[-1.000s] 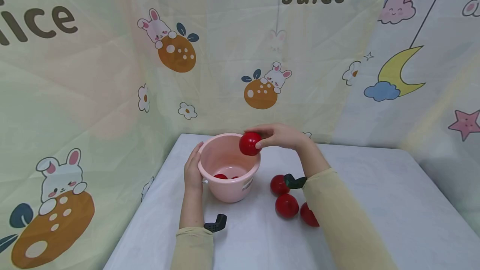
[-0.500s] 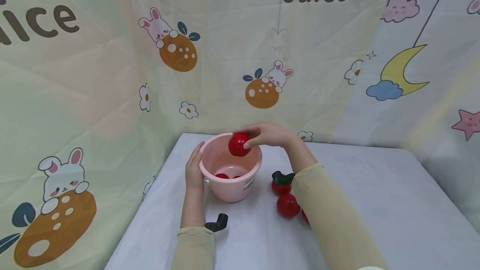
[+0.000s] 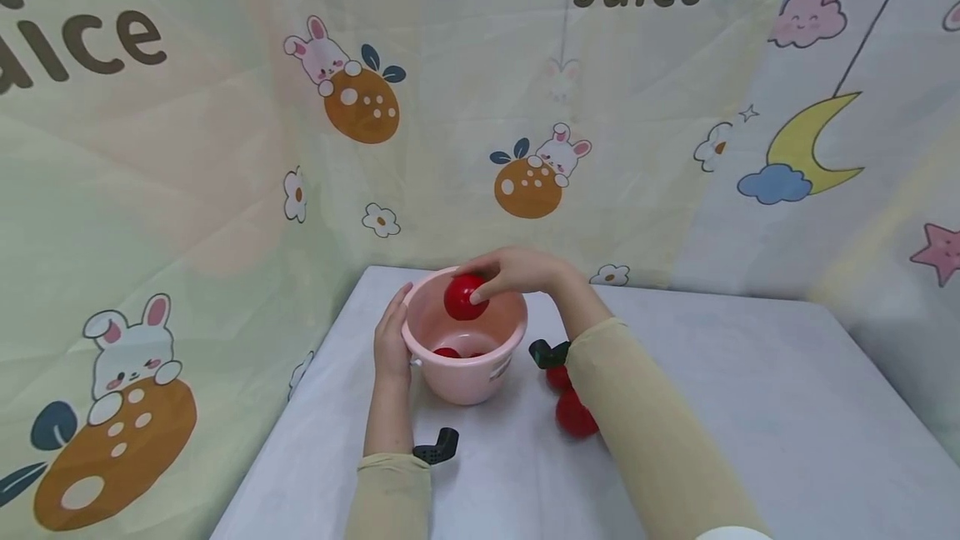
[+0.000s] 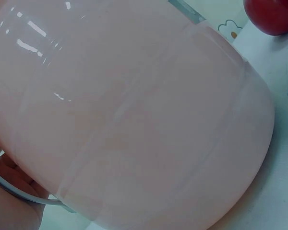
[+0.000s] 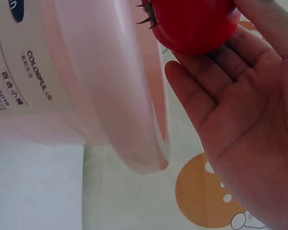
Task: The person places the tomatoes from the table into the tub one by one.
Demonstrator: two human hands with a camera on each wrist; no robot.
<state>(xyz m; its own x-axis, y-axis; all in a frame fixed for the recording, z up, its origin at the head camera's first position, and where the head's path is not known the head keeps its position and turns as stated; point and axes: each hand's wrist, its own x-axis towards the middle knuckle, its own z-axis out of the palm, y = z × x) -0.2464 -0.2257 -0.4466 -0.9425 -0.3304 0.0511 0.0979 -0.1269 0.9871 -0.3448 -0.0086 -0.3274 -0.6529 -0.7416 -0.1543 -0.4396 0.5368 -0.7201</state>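
A pink plastic bucket (image 3: 461, 382) stands on the white-covered table, its mouth facing up toward the head camera. My left hand (image 3: 392, 344) rests against its left outer wall, fingers extended along it up to the rim. Over the bucket's mouth, my right hand (image 3: 517, 272) pinches a red tomato (image 3: 465, 297) between thumb and fingers. The right wrist view shows a green stem (image 5: 148, 14) on that tomato, beside the bucket rim. Inside the bucket, parts of red tomatoes (image 3: 447, 352) show at the bottom.
Right of the bucket, a red tomato (image 3: 576, 415) lies on the table with another tomato (image 3: 557, 378) behind it, both partly hidden by my right sleeve (image 3: 645, 407). A printed curtain (image 3: 450, 90) hangs behind the table. The bucket carries a wire handle (image 4: 29, 195).
My right hand has carried the tomato leftward, from the bucket's right rim to over its opening. The right forearm now covers more of the tomatoes on the table. My left hand stays at the bucket.
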